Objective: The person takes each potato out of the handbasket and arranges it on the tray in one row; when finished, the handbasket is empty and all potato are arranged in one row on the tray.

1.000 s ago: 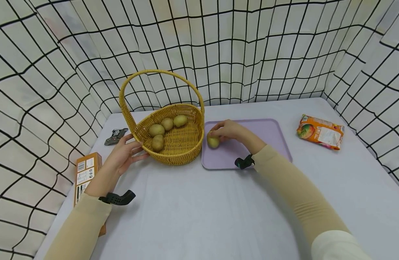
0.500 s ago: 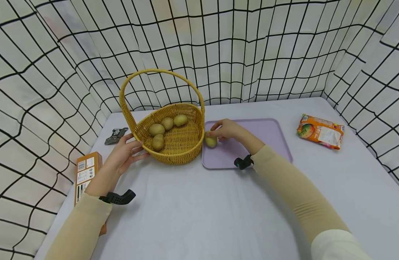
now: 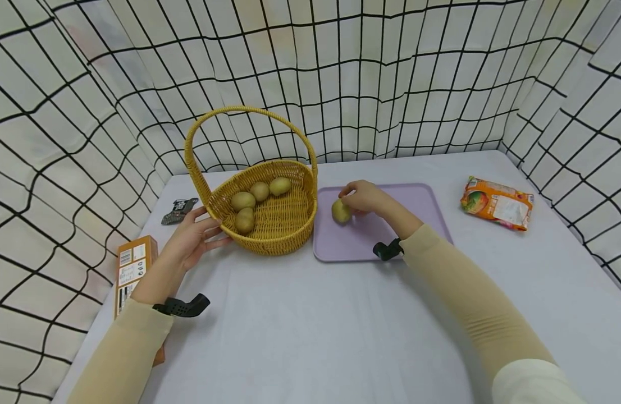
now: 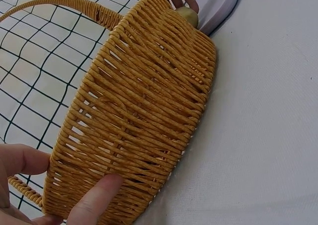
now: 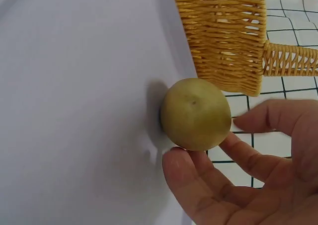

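A yellow wicker basket [image 3: 282, 247] with a tall handle stands left of centre, holding several potatoes [image 3: 243, 201]. My left hand [image 3: 191, 238] holds its left end; in the left wrist view a finger [image 4: 97, 200] lies against the woven outer wall and another meets the rim. My right hand [image 3: 368, 197] holds a single potato [image 3: 341, 211] over the left part of a lilac tray [image 3: 391, 255]. In the right wrist view, fingertips [image 5: 179, 168] touch the potato's lower side, with the thumb close to its edge. Whether the potato touches the tray cannot be told.
An orange snack packet [image 3: 497, 203] lies at the right of the white table [image 3: 310, 325]. By the left edge are a small black packet [image 3: 180, 211] and an orange-brown box [image 3: 133, 269], partly behind the left arm. Black netting [image 3: 341, 84] over white sheeting surrounds the table's back and sides.
My right hand and the potato first shifted slightly left towards the basket, then moved right and a little away from me over the tray. My left hand and the basket have stayed put.
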